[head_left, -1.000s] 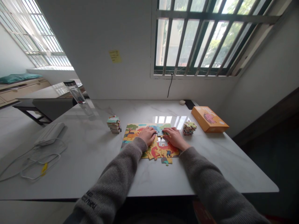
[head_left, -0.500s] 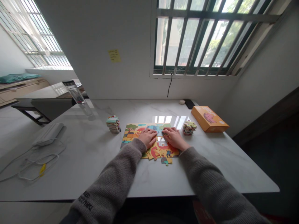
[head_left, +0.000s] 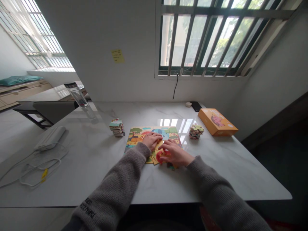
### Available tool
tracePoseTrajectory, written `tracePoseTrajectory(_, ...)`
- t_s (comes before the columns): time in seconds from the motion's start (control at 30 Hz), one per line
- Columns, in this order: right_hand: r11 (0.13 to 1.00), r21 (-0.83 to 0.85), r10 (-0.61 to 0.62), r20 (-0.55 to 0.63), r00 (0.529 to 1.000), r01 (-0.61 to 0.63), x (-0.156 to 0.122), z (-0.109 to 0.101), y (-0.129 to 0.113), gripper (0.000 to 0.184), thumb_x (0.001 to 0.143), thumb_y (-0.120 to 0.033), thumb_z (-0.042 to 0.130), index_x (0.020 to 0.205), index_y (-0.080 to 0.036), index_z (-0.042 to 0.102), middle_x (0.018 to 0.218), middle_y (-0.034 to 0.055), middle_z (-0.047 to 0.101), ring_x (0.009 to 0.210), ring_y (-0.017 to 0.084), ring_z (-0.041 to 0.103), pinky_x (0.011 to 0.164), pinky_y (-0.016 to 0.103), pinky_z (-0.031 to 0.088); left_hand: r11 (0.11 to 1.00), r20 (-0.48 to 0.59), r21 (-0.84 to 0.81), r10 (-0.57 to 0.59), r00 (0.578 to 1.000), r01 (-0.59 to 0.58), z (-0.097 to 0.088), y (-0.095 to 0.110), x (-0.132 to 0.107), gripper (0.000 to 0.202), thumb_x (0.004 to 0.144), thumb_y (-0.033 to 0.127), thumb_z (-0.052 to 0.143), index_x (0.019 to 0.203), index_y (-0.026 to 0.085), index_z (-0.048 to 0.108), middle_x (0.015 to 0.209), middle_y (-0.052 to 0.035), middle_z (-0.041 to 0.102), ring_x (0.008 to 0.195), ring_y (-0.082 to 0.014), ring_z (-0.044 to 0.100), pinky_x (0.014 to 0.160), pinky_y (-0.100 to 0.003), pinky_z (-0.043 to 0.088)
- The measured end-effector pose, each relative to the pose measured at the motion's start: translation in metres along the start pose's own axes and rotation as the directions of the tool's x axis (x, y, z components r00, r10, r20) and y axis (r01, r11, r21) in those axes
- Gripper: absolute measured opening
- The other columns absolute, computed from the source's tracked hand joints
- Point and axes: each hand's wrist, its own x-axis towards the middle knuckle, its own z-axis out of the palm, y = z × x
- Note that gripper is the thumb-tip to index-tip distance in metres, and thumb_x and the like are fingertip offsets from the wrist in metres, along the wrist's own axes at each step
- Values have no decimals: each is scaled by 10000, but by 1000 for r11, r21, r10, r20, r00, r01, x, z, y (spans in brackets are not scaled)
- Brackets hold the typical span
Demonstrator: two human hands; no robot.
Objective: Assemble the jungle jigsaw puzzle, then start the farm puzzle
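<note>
**Jigsaw puzzle** of printed cardboard, flat on a **white veined marble table**, centre of the table top; clock dial centred on the puzzle, 12 o'clock toward the window. Smooth glossy face; square top corners, ragged interlocking lower edge.

**Left hand**: fingers pressed together, palm down on the pieces, 9 o'clock side. **Right hand**: fingers spread and curved over **red-printed pieces** at 5 o'clock; pinch or no pinch, impossible to tell.

**Stack of loose pieces**, squat and uneven, at 10 o'clock, just off the puzzle; **second stack** at 3 o'clock, also near. **Orange cardboard box**, rectangular, at 2 o'clock, beyond the second stack. Broad marble margin between the puzzle and the rounded-off front table edge, 6 o'clock. **Glass bottle**, upright, at 10 o'clock, well apart.
</note>
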Motion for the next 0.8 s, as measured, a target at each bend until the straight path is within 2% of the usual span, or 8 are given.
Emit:
tracePoseTrajectory(0.07, 999, -1, -33, 91, 995, 33, -1, 4, -11, 420, 771, -466, 795, 1107, -261, 648, 1128, 80, 600, 1080, 286, 498, 974, 466, 439, 999, -16, -38, 13, 1000, -14, 1, -4, 1, 290, 934, 161, 501, 1112, 224, 721, 1214, -56, 706, 1127, -236, 569, 1035, -460, 475)
tracePoseTrajectory(0.13, 999, -22, -25, 132, 991, 29, -2, 6, -16, 530, 733, -499, 818, 1160, -255, 620, 1185, 92, 568, 1107, 301, 484, 992, 491, 436, 998, -19, -53, 16, 1000, -17, 2, -6, 1, 292, 919, 145, 513, 1105, 221, 725, 1211, -56, 708, 1130, -234, 570, 1046, -456, 470)
tracePoseTrajectory(0.3, 1000, -30, 14, 126, 992, -10, -2, 7, -15, 586, 753, -477, 803, 1227, -227, 567, 1260, 107, 526, 1188, 312, 458, 1050, 512, 412, 998, -16, -61, -10, 1000, 9, 4, -6, 1, 290, 891, 123, 538, 1079, 220, 736, 1199, -44, 713, 1138, -235, 570, 1056, -433, 465)
tracePoseTrajectory(0.4, 1000, -23, 17, 141, 990, -13, -2, 7, -13, 639, 791, -438, 770, 1338, -238, 509, 1297, 110, 519, 1212, 316, 453, 1084, 540, 375, 996, -42, -91, -7, 999, 3, 3, -5, 2, 307, 868, 98, 527, 1063, 213, 735, 1179, -58, 706, 1115, -233, 596, 1036, -426, 483)
tracePoseTrajectory(0.5, 1000, -8, 4, 153, 988, -3, -3, 8, -14, 716, 819, -377, 730, 1451, -254, 417, 1289, 107, 524, 1194, 309, 456, 1085, 553, 365, 988, -145, -153, -34, 989, 11, -5, -3, 1, 328, 829, 62, 514, 1035, 197, 730, 1132, -76, 691, 1078, -228, 621, 1011, -409, 502)
tracePoseTrajectory(0.6, 1000, -13, -12, 127, 992, 14, -3, 9, -15, 735, 800, -320, 726, 1467, -267, 422, 1196, 98, 522, 1135, 287, 456, 1043, 505, 410, 974, -237, -226, -90, 967, 36, -18, 0, -2, 301, 841, 77, 508, 1022, 185, 723, 1042, -76, 685, 1018, -221, 636, 960, -392, 524)
tracePoseTrajectory(0.7, 999, -27, -32, 83, 996, 35, -3, 10, -16, 726, 790, -291, 725, 1458, -268, 443, 1188, 100, 499, 1129, 278, 438, 1040, 482, 415, 960, -259, -280, -109, 960, 33, -30, 2, -9, 268, 871, 109, 505, 1025, 173, 715, 976, -71, 686, 940, -205, 651, 886, -366, 543)
tracePoseTrajectory(0.8, 1000, -19, 0, 57, 998, 1, -3, 9, -15, 713, 812, -343, 733, 1456, -248, 442, 1224, 113, 494, 1146, 282, 435, 1052, 484, 407, 955, -243, -296, -70, 968, -5, -37, 2, -17, 228, 899, 151, 517, 1016, 171, 711, 996, -78, 699, 952, -205, 659, 882, -357, 545)
